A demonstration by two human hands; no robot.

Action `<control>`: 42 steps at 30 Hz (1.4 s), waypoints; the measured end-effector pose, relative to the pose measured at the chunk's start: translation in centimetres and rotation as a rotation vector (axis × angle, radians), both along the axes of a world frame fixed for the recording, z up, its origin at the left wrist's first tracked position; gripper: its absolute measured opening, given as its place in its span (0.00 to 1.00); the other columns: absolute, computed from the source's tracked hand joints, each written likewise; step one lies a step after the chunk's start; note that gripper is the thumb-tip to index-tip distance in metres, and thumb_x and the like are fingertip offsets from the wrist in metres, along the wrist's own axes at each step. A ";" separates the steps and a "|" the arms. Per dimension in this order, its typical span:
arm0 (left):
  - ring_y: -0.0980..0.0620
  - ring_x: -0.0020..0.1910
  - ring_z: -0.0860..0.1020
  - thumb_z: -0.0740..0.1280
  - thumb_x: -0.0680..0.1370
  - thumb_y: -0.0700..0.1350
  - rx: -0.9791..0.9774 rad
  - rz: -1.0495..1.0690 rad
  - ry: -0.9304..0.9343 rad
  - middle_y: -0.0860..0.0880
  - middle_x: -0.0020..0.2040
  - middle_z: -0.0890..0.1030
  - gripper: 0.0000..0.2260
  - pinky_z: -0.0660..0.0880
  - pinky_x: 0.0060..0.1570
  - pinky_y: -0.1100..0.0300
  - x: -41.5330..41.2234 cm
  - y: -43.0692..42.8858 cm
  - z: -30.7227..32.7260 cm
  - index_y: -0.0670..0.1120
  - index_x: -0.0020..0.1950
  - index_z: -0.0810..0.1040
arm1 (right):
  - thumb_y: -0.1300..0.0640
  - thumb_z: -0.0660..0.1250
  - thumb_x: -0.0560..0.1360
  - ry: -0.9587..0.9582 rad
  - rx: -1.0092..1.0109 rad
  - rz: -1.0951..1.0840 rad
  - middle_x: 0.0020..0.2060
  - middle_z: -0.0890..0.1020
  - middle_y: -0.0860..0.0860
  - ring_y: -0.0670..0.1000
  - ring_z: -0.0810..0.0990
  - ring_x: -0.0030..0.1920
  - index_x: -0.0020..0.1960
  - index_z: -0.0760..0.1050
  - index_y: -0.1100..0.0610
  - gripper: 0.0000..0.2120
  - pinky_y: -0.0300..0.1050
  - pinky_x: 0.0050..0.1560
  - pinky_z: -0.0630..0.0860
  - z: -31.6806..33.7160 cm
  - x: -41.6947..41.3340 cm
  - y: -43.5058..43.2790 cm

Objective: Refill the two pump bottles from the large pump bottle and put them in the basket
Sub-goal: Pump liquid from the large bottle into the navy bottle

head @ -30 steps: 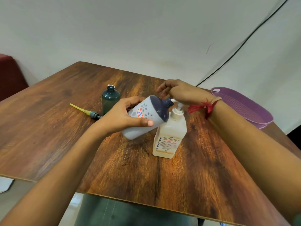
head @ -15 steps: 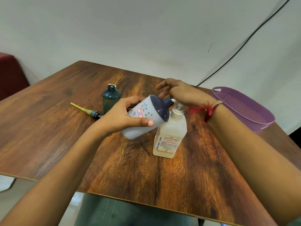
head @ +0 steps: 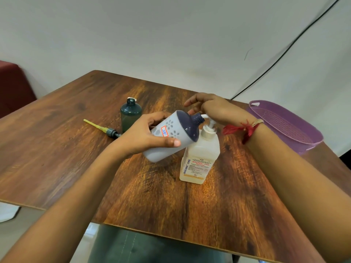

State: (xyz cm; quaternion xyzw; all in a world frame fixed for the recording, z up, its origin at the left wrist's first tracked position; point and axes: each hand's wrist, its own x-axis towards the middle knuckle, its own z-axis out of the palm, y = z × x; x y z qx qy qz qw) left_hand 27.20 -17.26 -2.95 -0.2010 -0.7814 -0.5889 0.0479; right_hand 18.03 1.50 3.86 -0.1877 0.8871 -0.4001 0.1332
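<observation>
Hardly any movement since half a second ago: both hands keep their places. Left hand (head: 144, 137) wraps the grey bottle (head: 176, 130), thumb on the near side and fingers curled round the far side. Bottle is tilted, its dark neck up and right against the white spout. Right hand (head: 214, 109) rests on the pump head of the large pump bottle (head: 199, 160), fingers loosely spread, gripping nothing. Large pump bottle stands upright mid-table (head: 190, 205). Left and farther off: dark green bottle (head: 131, 116), upright, neck open. Loose pump (head: 103, 128) with yellow tube lies just beside it. Purple basket (head: 281, 122) sits at the table's right edge.
</observation>
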 end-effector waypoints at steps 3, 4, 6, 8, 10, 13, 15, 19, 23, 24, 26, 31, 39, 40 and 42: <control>0.52 0.45 0.80 0.74 0.59 0.58 0.001 0.011 -0.003 0.50 0.48 0.81 0.29 0.78 0.42 0.61 -0.1 0.1 -0.1 0.48 0.57 0.77 | 0.72 0.50 0.72 -0.005 0.000 -0.021 0.45 0.79 0.54 0.58 0.72 0.45 0.44 0.76 0.50 0.22 0.51 0.46 0.70 -0.7 0.0 0.0; 0.52 0.46 0.80 0.74 0.59 0.58 -0.005 0.012 0.000 0.49 0.49 0.80 0.29 0.78 0.43 0.61 0.0 0.0 0.0 0.48 0.57 0.77 | 0.72 0.51 0.72 0.002 0.017 -0.020 0.45 0.79 0.54 0.58 0.72 0.46 0.44 0.76 0.50 0.21 0.52 0.47 0.71 -0.7 0.1 0.0; 0.52 0.46 0.80 0.73 0.59 0.58 -0.018 0.009 0.004 0.49 0.49 0.80 0.30 0.78 0.42 0.61 0.0 0.0 0.1 0.47 0.57 0.77 | 0.71 0.51 0.73 0.010 0.037 -0.012 0.46 0.79 0.55 0.58 0.74 0.46 0.45 0.75 0.50 0.20 0.51 0.46 0.73 -0.3 0.1 -0.1; 0.53 0.45 0.80 0.73 0.59 0.58 -0.016 0.005 0.003 0.49 0.48 0.80 0.29 0.78 0.42 0.62 0.1 0.0 0.1 0.47 0.56 0.77 | 0.70 0.52 0.75 0.003 0.060 -0.001 0.44 0.79 0.52 0.57 0.75 0.45 0.45 0.75 0.49 0.19 0.46 0.42 0.73 0.2 0.1 -0.1; 0.54 0.44 0.80 0.74 0.59 0.58 -0.006 0.013 0.006 0.50 0.47 0.80 0.28 0.77 0.40 0.63 0.3 0.1 0.2 0.48 0.55 0.77 | 0.69 0.52 0.76 0.014 0.069 -0.002 0.43 0.79 0.50 0.55 0.77 0.47 0.45 0.74 0.49 0.19 0.45 0.44 0.74 0.5 0.1 -0.2; 0.55 0.43 0.80 0.74 0.59 0.58 0.000 0.020 0.015 0.50 0.46 0.80 0.27 0.76 0.39 0.65 0.3 0.0 0.1 0.47 0.55 0.78 | 0.70 0.52 0.74 0.043 0.018 -0.020 0.42 0.79 0.51 0.53 0.77 0.47 0.44 0.75 0.50 0.19 0.44 0.45 0.73 0.3 0.4 -0.2; 0.56 0.43 0.80 0.74 0.59 0.58 0.005 0.019 0.011 0.51 0.46 0.80 0.28 0.76 0.40 0.65 0.2 0.1 0.1 0.47 0.55 0.78 | 0.71 0.52 0.73 0.053 -0.013 -0.008 0.43 0.79 0.52 0.52 0.77 0.47 0.45 0.76 0.51 0.19 0.41 0.42 0.72 -0.1 0.7 -0.2; 0.56 0.43 0.80 0.74 0.59 0.58 -0.005 0.019 0.009 0.52 0.46 0.81 0.28 0.76 0.39 0.64 0.3 0.1 0.1 0.48 0.56 0.77 | 0.71 0.52 0.72 0.072 -0.005 0.009 0.44 0.79 0.53 0.52 0.76 0.47 0.43 0.75 0.51 0.19 0.41 0.40 0.72 -0.2 0.9 -0.3; 0.56 0.42 0.80 0.73 0.59 0.59 -0.022 0.023 0.012 0.53 0.45 0.80 0.26 0.76 0.38 0.65 0.3 0.1 0.3 0.49 0.53 0.77 | 0.70 0.53 0.74 0.049 0.080 0.040 0.45 0.79 0.51 0.51 0.76 0.48 0.43 0.75 0.48 0.20 0.42 0.44 0.73 0.7 0.4 -0.3; 0.56 0.42 0.80 0.73 0.59 0.59 -0.027 0.027 0.017 0.52 0.45 0.80 0.26 0.76 0.39 0.65 0.3 0.1 0.3 0.49 0.53 0.77 | 0.70 0.52 0.74 0.050 0.072 0.045 0.44 0.79 0.50 0.51 0.76 0.48 0.44 0.75 0.48 0.20 0.42 0.44 0.72 0.7 0.4 -0.3; 0.55 0.43 0.80 0.73 0.59 0.59 -0.036 0.032 0.022 0.51 0.46 0.80 0.28 0.76 0.40 0.64 0.3 0.2 0.2 0.47 0.55 0.77 | 0.70 0.52 0.73 0.069 0.016 0.037 0.44 0.79 0.50 0.50 0.76 0.48 0.44 0.75 0.47 0.21 0.41 0.44 0.71 0.5 0.4 -0.1; 0.56 0.45 0.80 0.74 0.59 0.58 -0.003 0.025 0.004 0.53 0.47 0.81 0.28 0.77 0.41 0.64 0.4 0.2 0.0 0.50 0.56 0.77 | 0.72 0.52 0.72 0.064 -0.038 0.037 0.45 0.79 0.51 0.48 0.76 0.46 0.44 0.76 0.50 0.21 0.39 0.39 0.70 -0.4 0.7 0.1; 0.52 0.44 0.80 0.74 0.59 0.59 -0.029 0.029 0.030 0.48 0.47 0.81 0.29 0.77 0.41 0.63 0.6 -0.1 0.1 0.45 0.55 0.78 | 0.72 0.51 0.73 0.051 0.027 0.046 0.43 0.79 0.49 0.46 0.77 0.48 0.43 0.76 0.50 0.21 0.39 0.46 0.73 0.6 0.3 0.0; 0.52 0.44 0.80 0.74 0.59 0.59 -0.027 0.031 0.033 0.47 0.47 0.81 0.29 0.77 0.41 0.62 0.5 -0.1 0.1 0.45 0.55 0.78 | 0.72 0.51 0.73 0.048 0.023 0.045 0.42 0.79 0.48 0.44 0.77 0.46 0.43 0.76 0.50 0.21 0.35 0.42 0.72 0.5 0.3 0.0; 0.52 0.44 0.80 0.74 0.59 0.59 -0.018 0.032 0.027 0.48 0.47 0.81 0.29 0.77 0.41 0.63 0.4 -0.1 0.0 0.46 0.55 0.78 | 0.72 0.51 0.72 0.050 0.013 0.046 0.42 0.79 0.48 0.43 0.77 0.44 0.43 0.77 0.51 0.21 0.32 0.37 0.72 0.2 0.5 0.0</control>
